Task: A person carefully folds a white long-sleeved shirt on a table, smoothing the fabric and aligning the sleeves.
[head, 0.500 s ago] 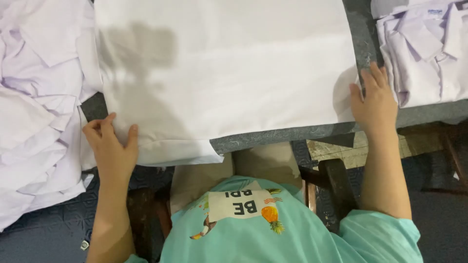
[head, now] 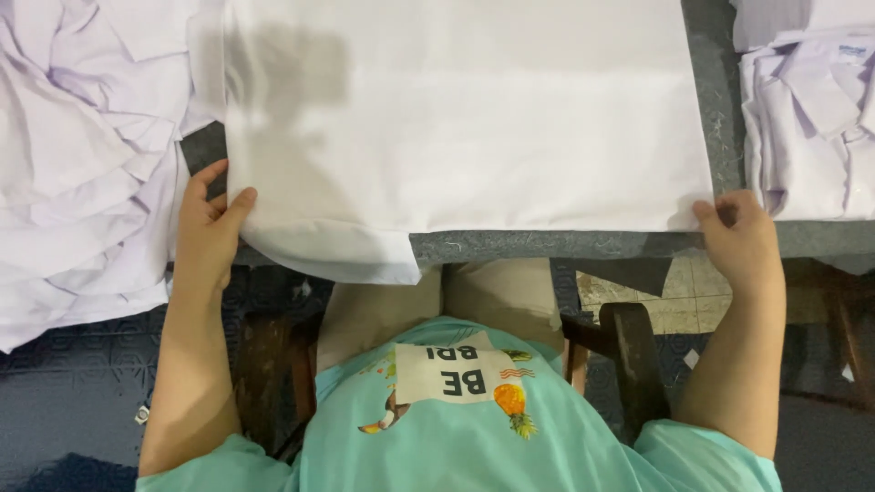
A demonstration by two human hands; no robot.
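A large white cloth (head: 465, 128) lies spread flat on a grey padded table (head: 547, 244), and its lower left part hangs over the near edge. My left hand (head: 208, 232) holds the cloth's near left corner, thumb on top and fingers along the side. At the near right corner, my right hand (head: 743, 241) has its fingers curled and pinches the hem at the table edge. Both arms reach forward from my turquoise shirt.
A loose heap of crumpled white garments (head: 82, 164) fills the left side and spills over the table edge. A stack of folded white shirts (head: 811, 118) sits at the right. Dark wooden furniture (head: 629, 346) stands under the table on a blue floor (head: 64, 401).
My right hand has slid from lying flat on the cloth down to its near right corner and closed on the hem. My left hand has moved slightly up along the left corner.
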